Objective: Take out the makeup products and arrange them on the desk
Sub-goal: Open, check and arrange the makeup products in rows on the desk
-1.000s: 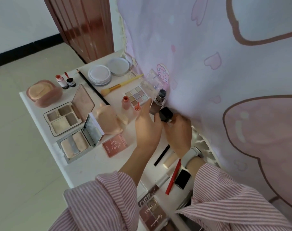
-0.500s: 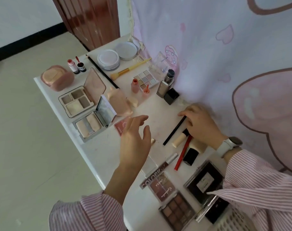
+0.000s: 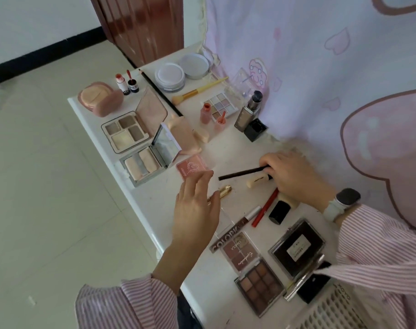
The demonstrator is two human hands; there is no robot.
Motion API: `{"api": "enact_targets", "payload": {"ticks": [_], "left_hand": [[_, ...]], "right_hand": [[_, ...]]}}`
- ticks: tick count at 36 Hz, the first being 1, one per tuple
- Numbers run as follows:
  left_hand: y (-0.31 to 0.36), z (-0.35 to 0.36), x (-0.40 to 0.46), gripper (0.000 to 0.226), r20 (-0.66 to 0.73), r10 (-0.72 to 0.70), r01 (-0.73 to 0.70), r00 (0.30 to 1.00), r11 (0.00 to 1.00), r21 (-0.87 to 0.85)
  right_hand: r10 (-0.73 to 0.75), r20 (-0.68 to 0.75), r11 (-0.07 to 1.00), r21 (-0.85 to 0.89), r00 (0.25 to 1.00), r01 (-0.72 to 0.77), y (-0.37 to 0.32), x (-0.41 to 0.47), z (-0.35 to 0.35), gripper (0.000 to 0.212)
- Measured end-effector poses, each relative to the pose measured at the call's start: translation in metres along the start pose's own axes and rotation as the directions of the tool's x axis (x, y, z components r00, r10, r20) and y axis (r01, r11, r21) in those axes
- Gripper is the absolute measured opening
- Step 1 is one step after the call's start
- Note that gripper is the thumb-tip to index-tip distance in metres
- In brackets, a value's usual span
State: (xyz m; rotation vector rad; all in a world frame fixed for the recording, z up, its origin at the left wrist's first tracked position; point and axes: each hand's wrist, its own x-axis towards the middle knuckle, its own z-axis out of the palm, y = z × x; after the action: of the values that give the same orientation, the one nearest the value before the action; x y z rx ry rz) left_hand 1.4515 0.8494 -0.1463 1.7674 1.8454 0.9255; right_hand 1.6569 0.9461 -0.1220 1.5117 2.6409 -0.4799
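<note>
Head view, landmark: the pink heart compact (image 3: 193, 167) near the middle of the desk (image 3: 152, 224).
Task thing: a thin dark pencil (image 3: 243, 173), just right of the compact, its long axis running left-right with a slight rise toward the right end.
Right hand (image 3: 294, 176): fingers closed on the pencil's right end; the free tip points left toward the compact.
Left hand (image 3: 196, 210): just below the compact, spread wide, holding nothing, hovering over a gold tube (image 3: 222, 192).
Nearer hand: the right already has the pencil; the left is close to its free tip.
Next move, as a judgement: lay the pencil in line among the sorted items beyond the compact.
Change from half a second ago: the pencil lay steeper on the desk; now its axis is flatter. The left hand has lifted its fingers higher.
</note>
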Motion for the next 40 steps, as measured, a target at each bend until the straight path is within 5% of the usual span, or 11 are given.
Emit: {"api": "enact_targets", "payload": {"ticks": [8, 16, 23, 30, 35, 40], "left_hand": [[0.003, -0.003, 0.005, 0.034, 0.142, 0.182, -0.205, 0.973, 0.964, 0.171], [-0.008, -0.017, 0.006, 0.037, 0.132, 0.130, -0.147, 0.983, 0.980, 0.131], [-0.012, -0.026, 0.009, 0.026, 0.208, 0.071, -0.084, 0.976, 0.995, 0.058], [-0.012, -0.031, 0.017, 0.037, 0.339, -0.119, 0.157, 0.933, 0.984, -0.086], [-0.007, -0.029, 0.026, 0.039, 0.318, -0.274, 0.332, 0.907, 0.933, -0.142], [0.003, -0.015, 0.044, 0.034, 0.322, -0.261, 0.322, 0.910, 0.934, -0.155]], "right_hand": [[-0.079, 0.021, 0.880, 0.470, 0.997, 0.060, -0.056, -0.008, -0.007, 0.011], [0.143, 0.124, 0.595, 0.782, 0.982, -0.186, -0.067, -0.002, -0.014, 0.014], [0.162, 0.121, 0.546, 0.816, 0.979, -0.191, -0.068, -0.003, -0.014, 0.019], [0.264, 0.104, 0.533, 0.813, 0.959, -0.235, -0.049, -0.002, -0.021, 0.019], [0.490, 0.071, 0.439, 0.841, 0.869, -0.317, -0.027, 0.001, -0.011, 0.015], [0.644, 0.027, 0.376, 0.859, 0.765, -0.347, -0.026, 0.012, 0.003, 0.015]]}}
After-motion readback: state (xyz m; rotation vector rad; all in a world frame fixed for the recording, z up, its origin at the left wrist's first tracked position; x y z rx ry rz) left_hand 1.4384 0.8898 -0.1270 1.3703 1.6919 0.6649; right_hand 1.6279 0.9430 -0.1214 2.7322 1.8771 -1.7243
